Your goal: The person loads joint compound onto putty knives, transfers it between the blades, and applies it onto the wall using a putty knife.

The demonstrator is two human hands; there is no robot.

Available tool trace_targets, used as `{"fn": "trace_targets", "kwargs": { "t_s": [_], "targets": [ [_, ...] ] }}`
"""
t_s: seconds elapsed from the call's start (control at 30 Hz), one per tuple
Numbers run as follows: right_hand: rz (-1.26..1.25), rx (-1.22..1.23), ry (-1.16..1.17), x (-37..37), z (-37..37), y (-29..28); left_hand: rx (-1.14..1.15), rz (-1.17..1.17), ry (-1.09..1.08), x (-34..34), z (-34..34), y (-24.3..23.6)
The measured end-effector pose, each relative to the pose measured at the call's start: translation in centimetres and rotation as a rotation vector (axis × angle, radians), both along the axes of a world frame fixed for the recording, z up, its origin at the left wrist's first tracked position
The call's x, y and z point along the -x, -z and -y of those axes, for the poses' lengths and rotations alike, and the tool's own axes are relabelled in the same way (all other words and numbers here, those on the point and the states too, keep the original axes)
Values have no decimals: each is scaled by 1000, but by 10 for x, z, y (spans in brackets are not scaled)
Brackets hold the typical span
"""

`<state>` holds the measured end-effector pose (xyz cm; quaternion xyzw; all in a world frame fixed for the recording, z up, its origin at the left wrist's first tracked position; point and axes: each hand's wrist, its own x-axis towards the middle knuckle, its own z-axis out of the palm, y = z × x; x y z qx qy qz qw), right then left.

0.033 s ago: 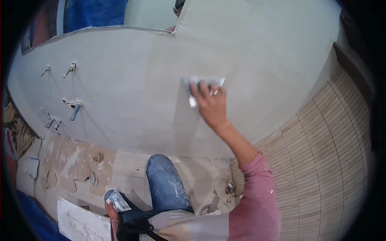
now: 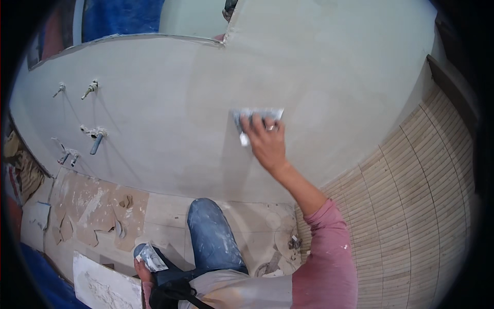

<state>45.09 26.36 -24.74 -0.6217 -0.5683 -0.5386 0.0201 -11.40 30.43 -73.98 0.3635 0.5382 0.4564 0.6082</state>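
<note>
My right hand (image 2: 266,147) grips a wide putty knife (image 2: 257,112) and presses its blade against the pale, smooth wall (image 2: 170,113). The fingers are spread over the back of the blade, and a shadow falls on the wall below. Darker, damp-looking patches show around the blade. Low at the left, beside my knee, my left hand (image 2: 141,270) is closed on a second putty knife (image 2: 153,258) smeared with whitish putty. Part of that hand is hidden by my body and a dark strap.
Bare pipe stubs (image 2: 96,141) and valve stems stick out of the wall at left. A putty-smeared white board (image 2: 105,280) lies near my left hand. Torn cardboard (image 2: 77,201) covers some floor. Ribbed tiles (image 2: 406,206) line the right side; small debris (image 2: 294,242) lies near them.
My right hand has slid a little down and to the left along the wall with its putty knife. My left hand has stayed where it was.
</note>
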Motion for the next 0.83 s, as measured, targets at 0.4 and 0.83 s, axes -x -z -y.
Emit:
{"fn": "trace_targets", "kwargs": {
  "t_s": [0.4,0.83],
  "targets": [
    [-320,-37,269,-17,76,-21,-1,-108,30,-14,6,-12],
    [16,-323,135,-96,49,22,51,5,-2,-30,10,-46]
  ]
}}
